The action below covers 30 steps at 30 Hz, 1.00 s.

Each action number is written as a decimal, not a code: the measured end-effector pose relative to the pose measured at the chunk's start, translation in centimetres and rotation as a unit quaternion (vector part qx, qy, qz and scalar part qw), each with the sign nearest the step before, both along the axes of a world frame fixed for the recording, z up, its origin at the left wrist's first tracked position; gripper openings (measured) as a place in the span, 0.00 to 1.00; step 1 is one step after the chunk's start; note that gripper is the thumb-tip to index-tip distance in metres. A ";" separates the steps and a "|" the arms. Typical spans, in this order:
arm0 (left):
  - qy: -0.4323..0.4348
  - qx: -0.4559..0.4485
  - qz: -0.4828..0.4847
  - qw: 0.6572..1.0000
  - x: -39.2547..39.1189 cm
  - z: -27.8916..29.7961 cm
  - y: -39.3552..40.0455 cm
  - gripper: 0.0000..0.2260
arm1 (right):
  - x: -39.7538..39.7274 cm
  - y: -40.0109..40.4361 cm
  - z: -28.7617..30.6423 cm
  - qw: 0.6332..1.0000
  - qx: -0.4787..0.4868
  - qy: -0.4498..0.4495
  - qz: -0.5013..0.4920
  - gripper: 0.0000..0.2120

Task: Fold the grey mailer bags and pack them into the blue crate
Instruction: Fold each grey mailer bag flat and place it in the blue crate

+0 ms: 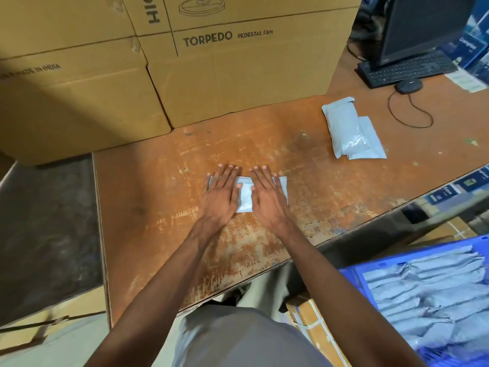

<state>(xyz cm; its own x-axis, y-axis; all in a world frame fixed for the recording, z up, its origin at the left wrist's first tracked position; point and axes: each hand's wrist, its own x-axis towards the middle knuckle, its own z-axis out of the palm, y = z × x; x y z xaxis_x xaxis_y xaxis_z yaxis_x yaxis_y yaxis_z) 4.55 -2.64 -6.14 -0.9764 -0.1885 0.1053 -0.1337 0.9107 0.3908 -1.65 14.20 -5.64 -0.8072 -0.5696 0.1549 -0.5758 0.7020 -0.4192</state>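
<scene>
Both hands lie flat with straight fingers on a grey mailer bag [245, 195]: left hand [221, 193] on its left half, right hand [267, 196] on its right. The bag's long axis runs left-right under the palms, fingertips reaching past its far edge.

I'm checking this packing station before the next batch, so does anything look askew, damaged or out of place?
Nothing serious. Both hands, left and right, press one grey mailer bag flat on the worn, scratched table. Two more bags lie overlapped and askew. Those in the blue crate look crumpled.
</scene>
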 end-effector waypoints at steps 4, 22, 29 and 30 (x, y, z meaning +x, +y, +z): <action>-0.027 -0.003 -0.002 1.000 0.4 -1.2 -0.1 0.26 | 0.9 -0.3 -1.5 1.000 0.009 0.013 -0.010 0.29; -0.042 -0.002 0.011 0.999 0.1 -1.7 -0.1 0.25 | 0.4 -0.7 -1.4 1.000 0.024 0.003 -0.005 0.31; -0.055 0.060 -0.028 0.996 0.3 -0.8 -0.8 0.25 | -0.7 0.0 -0.3 0.993 -0.003 -0.112 0.037 0.28; -0.067 0.069 -0.040 0.995 0.3 -0.7 -1.1 0.26 | -1.2 0.4 0.5 0.987 -0.015 -0.153 0.045 0.26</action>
<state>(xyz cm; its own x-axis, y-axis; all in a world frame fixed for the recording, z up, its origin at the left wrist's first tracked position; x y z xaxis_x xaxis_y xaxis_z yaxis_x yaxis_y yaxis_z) 4.80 -3.78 -6.79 -0.9923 -0.1139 -0.0494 -0.1234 0.8591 0.4966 -2.85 14.57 -5.19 -0.7645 -0.6408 -0.0702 -0.4792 0.6378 -0.6029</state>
